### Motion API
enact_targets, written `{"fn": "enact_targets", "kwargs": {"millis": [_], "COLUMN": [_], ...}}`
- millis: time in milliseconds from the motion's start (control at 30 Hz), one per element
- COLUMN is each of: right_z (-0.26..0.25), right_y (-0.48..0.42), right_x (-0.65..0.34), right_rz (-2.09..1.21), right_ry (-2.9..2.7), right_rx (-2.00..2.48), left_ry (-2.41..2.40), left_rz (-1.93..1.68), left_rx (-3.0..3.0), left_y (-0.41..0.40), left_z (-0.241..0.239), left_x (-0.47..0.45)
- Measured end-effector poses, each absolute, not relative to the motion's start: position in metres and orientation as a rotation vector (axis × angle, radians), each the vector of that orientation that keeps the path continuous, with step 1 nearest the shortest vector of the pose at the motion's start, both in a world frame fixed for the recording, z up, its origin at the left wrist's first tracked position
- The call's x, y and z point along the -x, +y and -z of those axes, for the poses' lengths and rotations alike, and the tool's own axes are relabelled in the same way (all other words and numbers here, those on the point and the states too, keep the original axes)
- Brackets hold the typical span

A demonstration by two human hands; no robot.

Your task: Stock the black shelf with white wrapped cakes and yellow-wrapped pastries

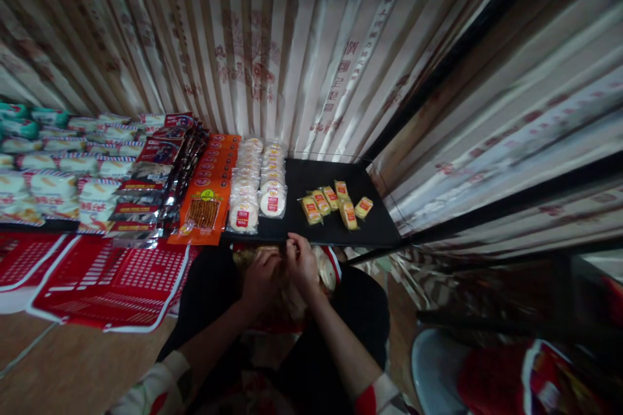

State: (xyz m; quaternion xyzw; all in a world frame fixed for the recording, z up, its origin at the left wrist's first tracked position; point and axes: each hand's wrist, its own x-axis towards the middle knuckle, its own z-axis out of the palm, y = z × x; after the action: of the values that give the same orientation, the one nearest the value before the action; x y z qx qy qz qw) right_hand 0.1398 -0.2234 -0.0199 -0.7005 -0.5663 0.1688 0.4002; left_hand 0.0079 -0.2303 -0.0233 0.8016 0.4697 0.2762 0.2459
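Observation:
Low between my knees, my left hand (263,277) and my right hand (302,264) are close together above a container with a white rim (335,264). The fingers of both are bent inward; whatever they grip is hidden or too dim to name. Inside the container, a pale round packaged item (326,268) shows beside my right hand, and yellowish wrapping is partly visible around my left. Just beyond my fingertips is the front edge of a black shelf (321,170). Several small yellow packets with red labels (311,209) lie loosely on it.
Leftward along the shelf stand two rows of round white packs (272,201), orange snack bags (207,188), dark bags (158,159) and white bags (97,198). A red basket (117,279) lies below. A curtain (302,65) hangs behind; a black bar (438,84) slants on the right.

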Motion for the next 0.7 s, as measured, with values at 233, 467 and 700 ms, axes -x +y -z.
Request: {"fn": "enact_targets", "kwargs": {"millis": [233,467,700], "right_z": [0.064,0.071,0.074], "right_y": [-0.275,-0.278,-0.278], "right_x": [-0.132,-0.126,-0.131], "right_rz": [-0.678,-0.754,-0.773], "right_ry": [-1.805,-1.881,-1.867], "right_rx": [1.857,1.879,1.882], "left_ry": [1.449,1.408,1.347], "left_rz": [-0.193,-0.123,-0.428], "left_rx": [-2.184,-2.24,-2.25], "left_y": [-0.247,-0.249,-0.247], "left_z": [0.063,0.072,0.08], "left_x": [0.013,0.021,0.029]}}
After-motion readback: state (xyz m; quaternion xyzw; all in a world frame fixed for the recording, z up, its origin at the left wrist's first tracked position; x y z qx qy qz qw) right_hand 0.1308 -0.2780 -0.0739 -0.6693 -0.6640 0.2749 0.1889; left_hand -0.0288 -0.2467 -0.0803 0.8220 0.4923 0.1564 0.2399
